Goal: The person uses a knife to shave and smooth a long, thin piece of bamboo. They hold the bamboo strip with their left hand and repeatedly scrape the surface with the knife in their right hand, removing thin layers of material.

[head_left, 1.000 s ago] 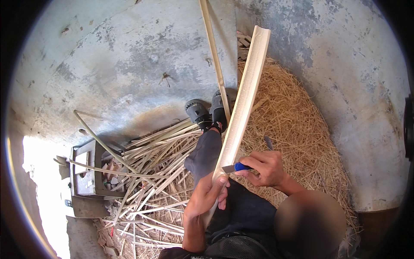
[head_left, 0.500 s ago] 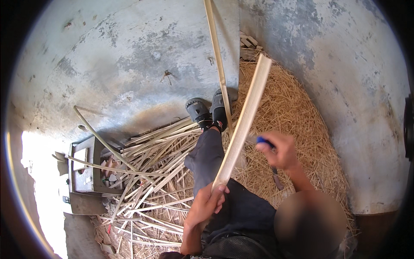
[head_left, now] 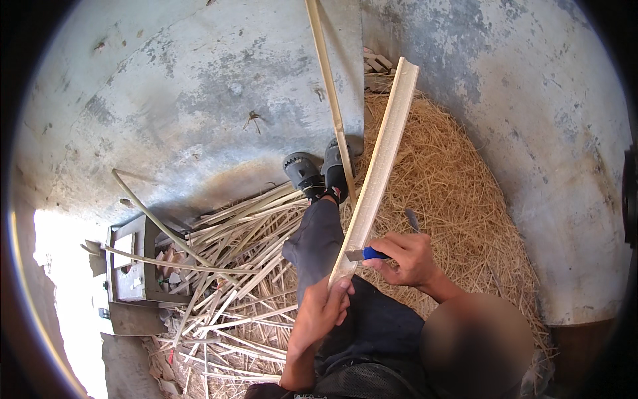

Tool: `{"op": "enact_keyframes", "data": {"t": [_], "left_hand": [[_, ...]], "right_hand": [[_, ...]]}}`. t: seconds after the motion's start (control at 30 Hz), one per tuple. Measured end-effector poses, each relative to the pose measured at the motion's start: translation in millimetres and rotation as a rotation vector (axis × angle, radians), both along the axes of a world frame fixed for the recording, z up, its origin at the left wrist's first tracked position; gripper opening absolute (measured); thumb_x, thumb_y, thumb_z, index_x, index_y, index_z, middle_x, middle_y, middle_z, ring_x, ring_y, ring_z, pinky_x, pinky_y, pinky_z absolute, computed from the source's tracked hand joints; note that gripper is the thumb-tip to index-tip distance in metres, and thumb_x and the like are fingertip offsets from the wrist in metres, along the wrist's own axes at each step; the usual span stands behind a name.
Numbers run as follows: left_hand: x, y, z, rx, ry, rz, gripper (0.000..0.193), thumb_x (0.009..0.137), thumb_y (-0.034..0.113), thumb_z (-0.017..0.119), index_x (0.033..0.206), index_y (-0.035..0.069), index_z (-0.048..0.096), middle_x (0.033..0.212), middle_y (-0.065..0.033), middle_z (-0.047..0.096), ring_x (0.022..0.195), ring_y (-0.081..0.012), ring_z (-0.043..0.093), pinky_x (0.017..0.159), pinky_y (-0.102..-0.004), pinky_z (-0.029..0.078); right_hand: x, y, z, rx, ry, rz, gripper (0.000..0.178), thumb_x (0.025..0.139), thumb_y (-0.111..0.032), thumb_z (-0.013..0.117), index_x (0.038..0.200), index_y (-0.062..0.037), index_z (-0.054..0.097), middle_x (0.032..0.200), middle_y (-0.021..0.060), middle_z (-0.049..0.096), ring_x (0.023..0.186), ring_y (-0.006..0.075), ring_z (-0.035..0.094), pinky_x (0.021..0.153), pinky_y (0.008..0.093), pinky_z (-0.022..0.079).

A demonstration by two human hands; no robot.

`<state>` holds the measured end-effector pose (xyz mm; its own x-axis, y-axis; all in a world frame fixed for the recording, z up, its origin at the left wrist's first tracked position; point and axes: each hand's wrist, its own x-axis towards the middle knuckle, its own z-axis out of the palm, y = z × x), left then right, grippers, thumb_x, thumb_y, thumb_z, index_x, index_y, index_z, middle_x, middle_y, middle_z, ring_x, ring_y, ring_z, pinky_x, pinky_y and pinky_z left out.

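A long, pale split bamboo strip [head_left: 382,156] slants up and away from my lap, its hollow inner face showing. My left hand [head_left: 323,307] is wrapped round its lower end, thumb on top. Just above that grip, my right hand [head_left: 404,258] is closed on a blue-handled utility knife [head_left: 376,253]. The knife's short metal blade points left and lies across the strip, seemingly touching its face. Behind the right hand, a dark, narrow metal piece [head_left: 413,220] rests on the shavings, partly hidden by the hand.
Thin bamboo strips [head_left: 246,219] lie piled left of my leg. A heap of straw-like shavings [head_left: 458,199] covers the right side. A wooden box [head_left: 136,259] holding scraps stands far left. Another bamboo length [head_left: 329,86] leans on the grey wall [head_left: 199,86] by my shoes [head_left: 302,171].
My right hand has moved down and left, bringing the knife from beside the bamboo strip onto its lower part. My left hand keeps its grip; the strip's far end is slightly higher in view.
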<state>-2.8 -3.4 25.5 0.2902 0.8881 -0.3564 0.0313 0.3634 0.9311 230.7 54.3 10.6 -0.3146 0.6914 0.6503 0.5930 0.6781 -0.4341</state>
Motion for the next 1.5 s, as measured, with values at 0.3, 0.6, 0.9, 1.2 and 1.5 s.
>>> {"op": "enact_keyframes", "data": {"t": [0.3,0.6,0.9,1.2,1.5], "left_hand": [[-8,-6,0,-0.026,0.012,0.003,0.031,0.118,0.022,0.051,0.101,-0.002,0.062,0.066,0.0015,0.048,0.053,-0.0062,0.047,0.047,-0.0259,0.039],[-16,-18,-1,-0.039,0.049,0.015,0.034,0.118,0.025,0.051,0.100,-0.002,0.061,0.066,0.0013,0.047,0.053,-0.0067,0.047,0.048,-0.0259,0.040],[-23,-27,-8,-0.055,0.009,0.035,0.034,0.118,0.025,0.051,0.100,-0.002,0.061,0.066,0.0012,0.048,0.053,-0.0062,0.047,0.047,-0.0259,0.040],[-37,-62,-26,-0.200,0.014,-0.081,0.036,0.118,0.028,0.051,0.100,-0.001,0.061,0.066,0.0003,0.050,0.052,-0.0076,0.050,0.049,-0.0267,0.041],[-62,-85,-26,-0.196,0.175,-0.243,0.039,0.118,0.033,0.052,0.099,0.001,0.064,0.068,0.0001,0.055,0.053,-0.0090,0.054,0.050,-0.0270,0.044]], "right_hand": [[2,7,-1,0.065,-0.029,-0.021,0.032,0.090,-0.040,0.087,0.097,-0.0101,0.079,0.071,0.0030,0.068,0.054,0.0202,0.064,0.049,0.0341,0.048],[5,16,2,0.078,-0.013,-0.061,0.030,0.090,-0.040,0.086,0.099,-0.0119,0.079,0.072,0.0023,0.065,0.056,0.0208,0.065,0.050,0.0351,0.049],[9,22,3,0.090,-0.069,-0.047,0.030,0.092,-0.039,0.085,0.099,-0.0105,0.079,0.072,0.0029,0.067,0.056,0.0196,0.066,0.049,0.0345,0.049],[69,78,-5,0.095,0.096,-0.289,0.044,0.103,-0.047,0.074,0.101,-0.0032,0.080,0.075,0.0077,0.071,0.058,0.0201,0.066,0.053,0.0347,0.050],[156,122,-6,-0.120,0.141,-0.626,0.048,0.108,-0.048,0.066,0.109,-0.0027,0.081,0.067,0.0044,0.065,0.059,0.0147,0.058,0.055,0.0335,0.043]]}}
